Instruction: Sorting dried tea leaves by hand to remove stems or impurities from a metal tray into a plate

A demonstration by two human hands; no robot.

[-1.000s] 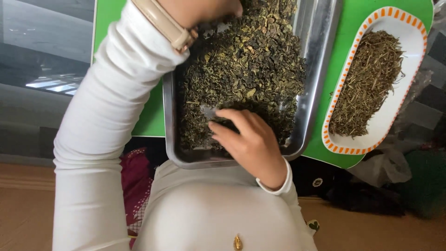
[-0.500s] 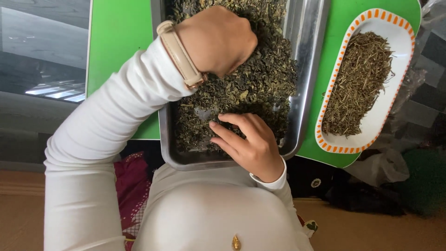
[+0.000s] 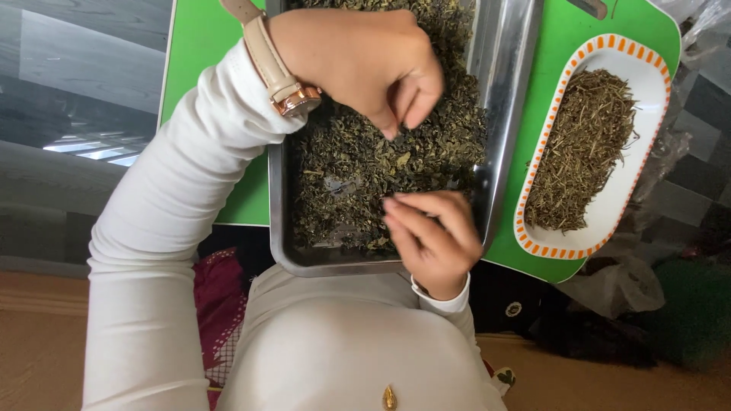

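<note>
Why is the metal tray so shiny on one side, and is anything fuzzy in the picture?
In the head view, daylight glares off the bare right wall of the tray, making a pale streak. The leaves and the white dish look sharp. The left hand casts a soft shadow on the leaves beneath it. The right hand looks slightly soft at its fingertips.

Scene is evenly and brightly lit by soft daylight. A glare streak runs along the rim of the rectangular steel tray (image 3: 506, 91). The left hand (image 3: 358, 65) casts a soft shadow on the dark dried leaves (image 3: 358, 167). Focus is sharp at centre; wide-angle lens distortion bends the green board (image 3: 205, 91) at the edges.
</note>
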